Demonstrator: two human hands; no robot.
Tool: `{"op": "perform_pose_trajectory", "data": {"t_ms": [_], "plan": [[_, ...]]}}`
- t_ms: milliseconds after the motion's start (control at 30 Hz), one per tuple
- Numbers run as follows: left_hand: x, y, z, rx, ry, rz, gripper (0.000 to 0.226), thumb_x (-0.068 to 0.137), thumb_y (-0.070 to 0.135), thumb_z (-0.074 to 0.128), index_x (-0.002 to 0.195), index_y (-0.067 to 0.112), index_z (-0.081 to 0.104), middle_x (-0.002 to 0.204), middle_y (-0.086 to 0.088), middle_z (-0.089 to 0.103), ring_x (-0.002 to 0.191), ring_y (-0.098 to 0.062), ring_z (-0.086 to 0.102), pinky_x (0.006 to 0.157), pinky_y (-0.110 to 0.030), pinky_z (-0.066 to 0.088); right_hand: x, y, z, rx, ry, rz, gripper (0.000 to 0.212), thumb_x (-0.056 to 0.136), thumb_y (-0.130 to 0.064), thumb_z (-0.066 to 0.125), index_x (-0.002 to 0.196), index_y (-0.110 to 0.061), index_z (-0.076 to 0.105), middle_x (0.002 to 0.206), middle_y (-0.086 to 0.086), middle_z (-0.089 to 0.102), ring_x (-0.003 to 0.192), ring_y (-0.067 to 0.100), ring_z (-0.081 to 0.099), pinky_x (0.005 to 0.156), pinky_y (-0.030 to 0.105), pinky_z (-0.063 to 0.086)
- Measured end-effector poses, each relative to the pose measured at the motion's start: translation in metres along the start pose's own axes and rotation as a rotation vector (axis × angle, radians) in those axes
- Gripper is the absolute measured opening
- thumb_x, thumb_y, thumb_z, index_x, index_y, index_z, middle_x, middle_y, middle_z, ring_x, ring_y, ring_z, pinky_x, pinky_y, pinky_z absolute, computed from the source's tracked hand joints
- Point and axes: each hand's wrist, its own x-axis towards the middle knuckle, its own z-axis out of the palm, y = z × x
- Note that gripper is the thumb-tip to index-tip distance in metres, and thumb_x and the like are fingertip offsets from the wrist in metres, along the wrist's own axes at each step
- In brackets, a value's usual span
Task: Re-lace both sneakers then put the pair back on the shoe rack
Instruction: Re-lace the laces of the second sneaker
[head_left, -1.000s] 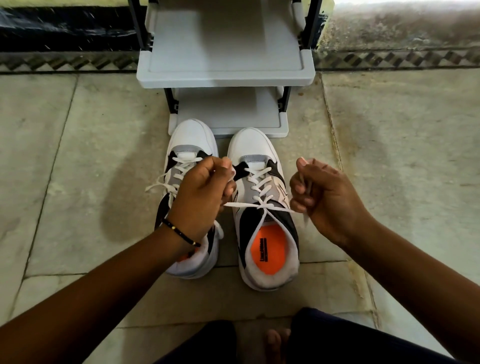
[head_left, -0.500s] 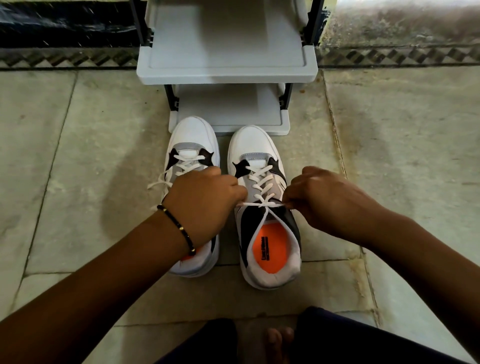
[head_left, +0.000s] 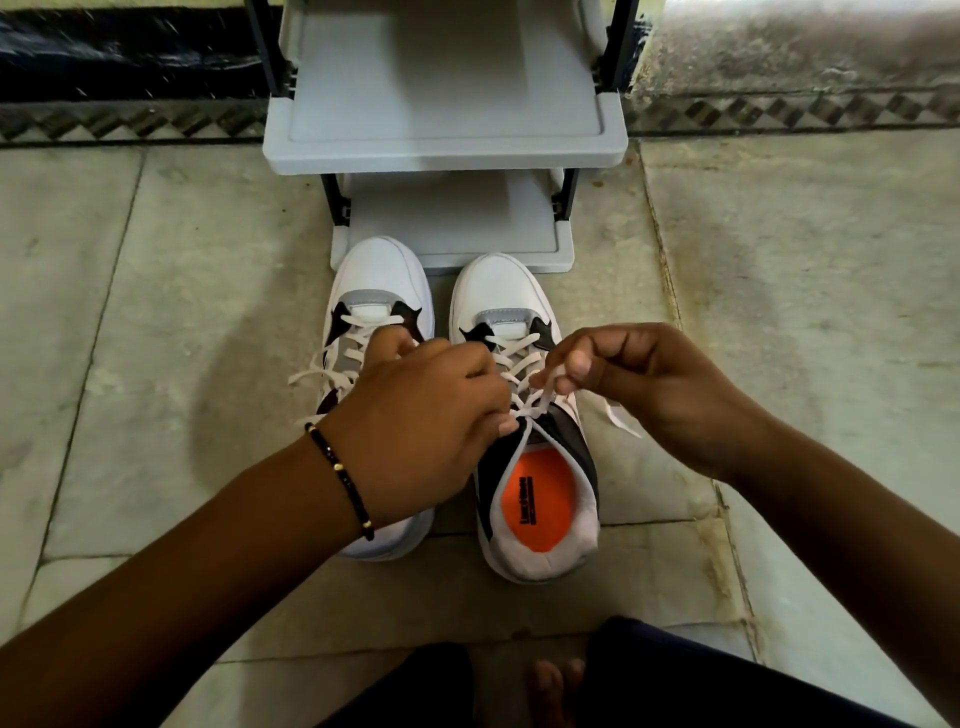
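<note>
Two white, grey and black sneakers stand side by side on the floor, toes toward the rack. The right sneaker (head_left: 540, 499) shows its orange insole and white lace (head_left: 524, 364). My left hand (head_left: 426, 415) pinches that lace at the top eyelets and covers much of the left sneaker (head_left: 379, 275). My right hand (head_left: 644, 379) pinches a lace loop just right of the tongue; a loose lace end (head_left: 621, 418) trails under it. The left sneaker's lace ends (head_left: 311, 374) hang out to its left.
A grey shoe rack (head_left: 441, 150) with black posts stands right behind the sneakers, its low shelf (head_left: 457, 228) touching their toes. Pale stone floor tiles (head_left: 156, 312) lie all around. My dark-trousered legs and bare toes (head_left: 556, 680) are at the bottom edge.
Both hands came together from a wide sideways pull to the top of the right sneaker's lacing. The right hand now pinches a loop, and a loose lace end hangs beside it.
</note>
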Motion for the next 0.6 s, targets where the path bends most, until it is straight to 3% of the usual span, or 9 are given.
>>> {"op": "perform_pose_trajectory", "data": {"t_ms": [67,200,300,367,467,600], "plan": [[0.0,0.003,0.004,-0.101,0.058,0.014,0.034,0.085,0.041,0.031,0.078,0.023,0.058,0.083,0.006,0.061,0.078,-0.016,0.057,0.08,-0.041,0.037,0.001,0.001,0.005,0.188,0.026,0.023,0.021,0.089,-0.017,0.05,0.081,-0.005,0.065,0.084,0.009,0.068,0.087,0.024,0.064,0.084,0.033,0.051],[0.0,0.009,0.018,-0.719,0.18,-0.198,0.039,0.09,0.039,0.037,0.08,0.01,0.062,0.08,-0.002,0.067,0.078,-0.008,0.061,0.075,-0.02,0.048,0.003,0.0,0.016,0.519,0.072,0.092,0.02,0.087,-0.014,0.048,0.079,-0.006,0.065,0.087,0.011,0.07,0.084,0.022,0.068,0.078,0.031,0.055],[0.003,0.011,0.03,-1.164,0.211,-0.373,0.04,0.09,0.031,0.036,0.087,-0.001,0.061,0.089,-0.007,0.071,0.086,-0.012,0.067,0.078,-0.023,0.055,0.005,0.003,0.019,0.626,0.126,0.128,0.017,0.087,-0.014,0.048,0.085,-0.002,0.061,0.084,0.01,0.069,0.078,0.023,0.066,0.075,0.031,0.057],[0.005,0.012,0.034,-1.334,0.246,-0.42,0.037,0.089,0.031,0.034,0.08,0.003,0.058,0.079,0.001,0.07,0.08,-0.015,0.067,0.069,-0.023,0.056,0.007,0.005,0.02,0.645,0.152,0.147,0.016,0.087,-0.015,0.05,0.088,-0.003,0.06,0.081,0.008,0.066,0.071,0.022,0.06,0.065,0.028,0.054],[0.005,0.017,0.035,-1.377,0.268,-0.408,0.028,0.087,0.032,0.035,0.073,0.017,0.054,0.064,0.007,0.059,0.064,-0.007,0.056,0.054,-0.021,0.047,0.008,0.008,0.027,0.591,0.156,0.135,0.016,0.085,-0.015,0.051,0.088,-0.004,0.063,0.076,0.005,0.065,0.061,0.015,0.053,0.06,0.025,0.045],[0.007,0.018,0.038,-1.252,0.226,-0.324,0.022,0.089,0.027,0.038,0.083,0.022,0.059,0.066,0.014,0.057,0.063,0.0,0.05,0.055,-0.015,0.044,0.009,0.01,0.03,0.561,0.191,0.139,0.02,0.086,-0.009,0.05,0.095,-0.004,0.067,0.074,0.007,0.065,0.063,0.017,0.051,0.058,0.022,0.045]]}}
